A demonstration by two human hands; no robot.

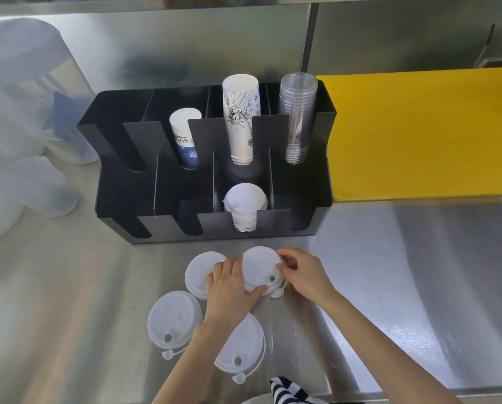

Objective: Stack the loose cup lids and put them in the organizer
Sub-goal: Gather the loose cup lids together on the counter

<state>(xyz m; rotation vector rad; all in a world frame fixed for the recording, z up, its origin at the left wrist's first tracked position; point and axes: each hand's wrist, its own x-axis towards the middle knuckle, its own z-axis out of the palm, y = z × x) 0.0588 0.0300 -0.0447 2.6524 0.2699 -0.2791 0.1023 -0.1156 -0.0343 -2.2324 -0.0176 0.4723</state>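
Several white cup lids lie on the steel counter in front of the black organizer (121, 196). My left hand (229, 284) and my right hand (305, 275) both grip one white lid (260, 265), left thumb on its near edge, right fingers on its far right rim. Another lid (198, 272) lies just left of it, partly under my left hand. Two more lids rest nearer me, one (172, 319) at the left and one (242, 348) partly hidden by my left forearm. A stack of white lids (245, 201) stands in a front slot of the organizer.
The organizer's back slots hold a short paper cup stack (184, 132), a tall paper cup stack (241, 112) and clear plastic cups (297, 112). A yellow cutting board (424, 135) lies to its right. Translucent plastic containers (19, 112) crowd the left. Steel wall behind.
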